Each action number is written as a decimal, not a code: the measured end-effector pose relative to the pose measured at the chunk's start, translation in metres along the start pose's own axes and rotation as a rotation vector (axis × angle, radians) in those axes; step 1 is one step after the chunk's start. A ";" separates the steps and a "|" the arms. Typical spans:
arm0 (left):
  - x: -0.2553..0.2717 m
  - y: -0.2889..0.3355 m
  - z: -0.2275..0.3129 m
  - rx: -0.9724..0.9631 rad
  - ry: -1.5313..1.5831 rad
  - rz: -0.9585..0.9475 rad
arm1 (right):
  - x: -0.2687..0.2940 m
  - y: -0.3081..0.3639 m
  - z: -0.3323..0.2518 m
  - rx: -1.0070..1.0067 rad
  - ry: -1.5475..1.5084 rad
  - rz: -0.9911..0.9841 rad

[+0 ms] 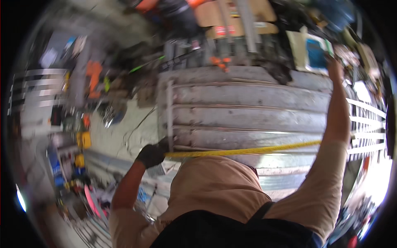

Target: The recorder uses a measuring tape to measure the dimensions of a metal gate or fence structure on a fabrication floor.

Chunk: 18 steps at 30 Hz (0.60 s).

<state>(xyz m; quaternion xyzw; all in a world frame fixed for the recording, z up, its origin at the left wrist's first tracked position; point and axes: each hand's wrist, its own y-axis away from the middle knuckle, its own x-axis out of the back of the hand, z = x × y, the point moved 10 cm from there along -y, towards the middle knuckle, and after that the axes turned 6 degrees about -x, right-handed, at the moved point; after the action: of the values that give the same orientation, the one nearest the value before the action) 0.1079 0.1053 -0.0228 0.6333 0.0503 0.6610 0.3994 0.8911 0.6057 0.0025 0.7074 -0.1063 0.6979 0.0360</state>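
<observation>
My left hand (153,155), in a dark glove, is closed at the left end of a yellow tape measure (231,152). The pulled-out blade runs to the right, in front of my body, along the near side of a metal frame with long thin bars (248,106). Its far end passes behind my right forearm, so I cannot see where it stops. My right arm stretches far to the right and away. The right hand (334,66) is beside a white tray with a blue inside (308,51); motion blur hides its fingers.
Cardboard (206,18) and clutter lie beyond the frame. Orange pieces (220,63) sit near its far edge. A thin dark cable (136,128) crosses the pale floor at left, beside tools and a yellow case (83,139). White slatted racks (366,124) stand at right.
</observation>
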 end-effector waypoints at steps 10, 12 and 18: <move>0.007 0.004 0.001 -0.025 -0.036 0.099 | 0.022 -0.014 -0.029 0.009 0.200 0.034; 0.009 0.005 0.001 -0.050 -0.037 0.126 | 0.017 -0.016 -0.028 -0.025 0.139 -0.002; 0.013 0.008 0.006 -0.102 -0.060 0.170 | 0.027 -0.006 -0.019 -0.034 0.262 0.130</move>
<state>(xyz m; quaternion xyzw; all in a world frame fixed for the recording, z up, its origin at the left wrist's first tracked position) 0.1111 0.1054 -0.0067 0.6334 -0.0494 0.6750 0.3752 0.8741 0.6122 0.0302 0.6011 -0.1581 0.7833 0.0162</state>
